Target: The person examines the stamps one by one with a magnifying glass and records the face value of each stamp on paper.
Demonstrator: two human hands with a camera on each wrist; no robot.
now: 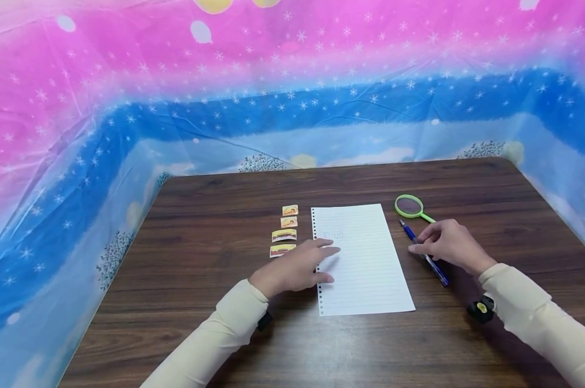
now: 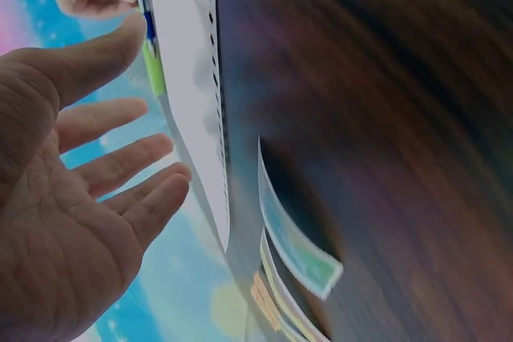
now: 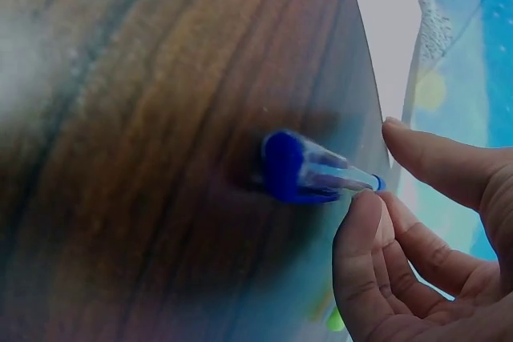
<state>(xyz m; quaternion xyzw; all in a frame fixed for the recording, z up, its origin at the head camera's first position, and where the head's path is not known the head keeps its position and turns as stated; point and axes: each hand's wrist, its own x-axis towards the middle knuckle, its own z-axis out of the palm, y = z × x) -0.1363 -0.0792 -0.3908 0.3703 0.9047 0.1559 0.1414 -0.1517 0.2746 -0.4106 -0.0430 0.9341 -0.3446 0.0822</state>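
My left hand is over the left edge of a lined, punched sheet of paper, fingers spread and holding nothing. The left wrist view shows its palm and parted fingers. Faint handwriting marks the upper part of the sheet. My right hand is at a blue pen lying aslant right of the paper. In the right wrist view the thumb stands apart from the pen, while the bent fingers are close beside it; whether they touch it is unclear.
A green-rimmed magnifying glass lies beyond the pen, its handle partly behind my right hand. Several small yellow picture cards form a column left of the paper. The brown wooden table is bordered by a colourful cloth backdrop.
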